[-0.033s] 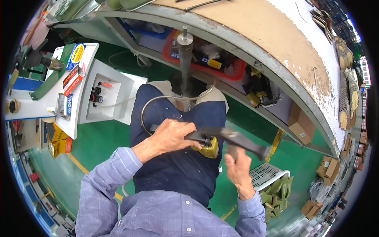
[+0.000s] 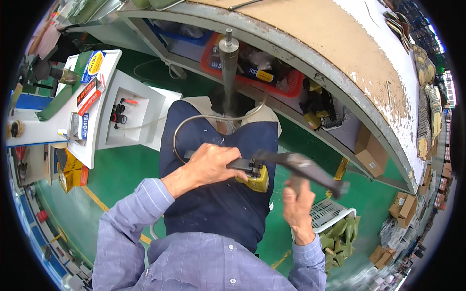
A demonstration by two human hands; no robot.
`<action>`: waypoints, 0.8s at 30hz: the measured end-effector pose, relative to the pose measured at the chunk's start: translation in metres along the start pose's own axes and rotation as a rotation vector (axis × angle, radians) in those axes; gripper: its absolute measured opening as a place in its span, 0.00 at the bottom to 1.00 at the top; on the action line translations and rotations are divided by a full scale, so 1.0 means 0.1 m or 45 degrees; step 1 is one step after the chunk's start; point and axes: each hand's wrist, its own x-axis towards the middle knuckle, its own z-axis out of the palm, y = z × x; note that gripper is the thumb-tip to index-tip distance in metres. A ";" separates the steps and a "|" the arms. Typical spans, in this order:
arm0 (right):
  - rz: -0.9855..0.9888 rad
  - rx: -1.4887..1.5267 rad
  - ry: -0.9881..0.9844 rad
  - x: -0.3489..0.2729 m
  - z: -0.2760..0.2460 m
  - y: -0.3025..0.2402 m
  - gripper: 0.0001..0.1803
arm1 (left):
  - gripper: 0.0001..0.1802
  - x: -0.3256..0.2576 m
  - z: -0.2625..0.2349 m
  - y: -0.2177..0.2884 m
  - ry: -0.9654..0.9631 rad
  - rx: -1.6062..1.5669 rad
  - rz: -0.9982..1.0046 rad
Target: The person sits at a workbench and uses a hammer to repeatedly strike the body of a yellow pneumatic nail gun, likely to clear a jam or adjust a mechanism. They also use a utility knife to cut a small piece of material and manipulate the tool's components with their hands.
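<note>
My left hand [image 2: 213, 162] is wrapped around a black and yellow air staple gun [image 2: 259, 180] above my lap. Its yellow end shows to the right of my fingers, and a thin air hose [image 2: 175, 140] curves away from near my left hand toward my knees. In my right hand [image 2: 298, 206] I grip a hammer [image 2: 307, 169] by its handle. The hammer's dark head is smeared by motion, and its left end is close to the staple gun's black front part. Whether the two touch, I cannot tell.
Before my knees stands a metal post [image 2: 228, 63]. Behind it, a red basket [image 2: 293, 87] sits on the shelf under the worktable [image 2: 310, 29]. A white stand [image 2: 104, 97] with small boxes is at left. A white basket [image 2: 335, 220] with green pieces is at right.
The hammer and my right hand have shifted a little to the right, away from the staple gun. My left hand has stayed nearly in place, still holding the staple gun.
</note>
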 end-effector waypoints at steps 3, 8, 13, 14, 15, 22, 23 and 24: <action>0.135 0.183 0.174 -0.03 -0.07 -0.03 0.27 | 0.24 0.03 -0.02 -0.01 -0.027 -0.020 -0.045; 0.005 0.001 0.027 -0.03 -0.02 0.03 0.26 | 0.24 0.04 -0.01 -0.04 -0.029 -0.006 -0.027; 0.056 0.062 0.018 -0.02 0.02 -0.01 0.27 | 0.24 0.03 -0.03 -0.01 -0.036 0.011 -0.040; 0.049 0.060 0.025 0.00 0.01 -0.01 0.27 | 0.25 0.03 -0.04 0.00 -0.042 0.026 -0.046; 0.058 0.061 0.028 -0.01 -0.02 0.00 0.27 | 0.25 0.03 -0.04 -0.01 -0.042 0.021 -0.045; 0.035 -0.006 0.090 0.01 0.03 -0.03 0.27 | 0.24 0.03 -0.01 -0.02 -0.036 -0.034 -0.035; 0.044 0.011 0.077 0.03 0.03 -0.05 0.27 | 0.24 0.03 -0.01 -0.02 -0.029 -0.053 -0.034; 0.066 0.018 0.020 0.05 -0.06 -0.02 0.26 | 0.24 0.03 -0.01 -0.02 -0.032 -0.050 -0.039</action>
